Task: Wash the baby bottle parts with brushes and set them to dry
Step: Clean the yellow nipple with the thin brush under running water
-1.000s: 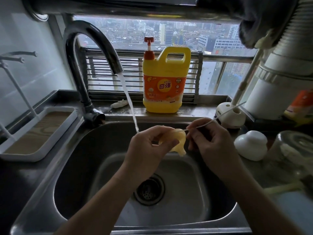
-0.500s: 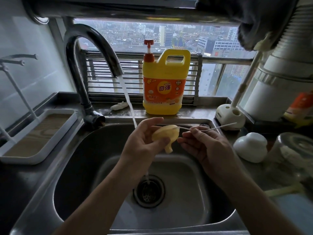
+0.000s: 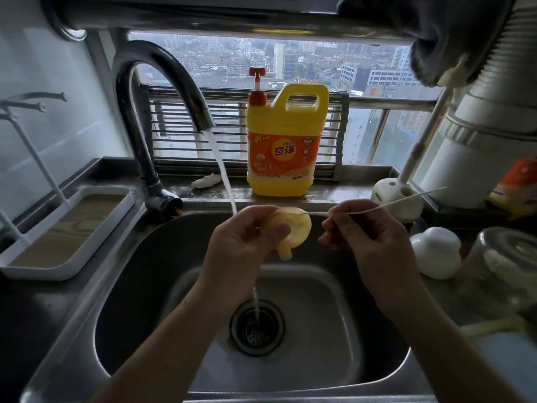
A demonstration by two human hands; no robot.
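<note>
Over the steel sink [image 3: 136,286], my left hand [image 3: 241,245] grips a yellowish silicone bottle nipple [image 3: 293,228], tip pointing down. Between thumb and fingers my right hand [image 3: 363,237] pinches a thin white brush [image 3: 386,203]; its fine end pokes into the nipple's base and its tail sticks out to the right. Water runs from the dark curved tap [image 3: 162,91] just left of the nipple, behind my left hand, and falls to the drain [image 3: 257,327].
A yellow detergent jug [image 3: 284,152] stands on the sill behind the sink. A white drying tray with pegs [image 3: 58,228] sits on the left. Right of the sink are a white brush stand [image 3: 395,199], a white cap [image 3: 436,251] and a clear bottle [image 3: 505,263].
Both hands rose slightly toward the tap. The nipple turned so its round base now faces me, and the brush end slid deeper into the base.
</note>
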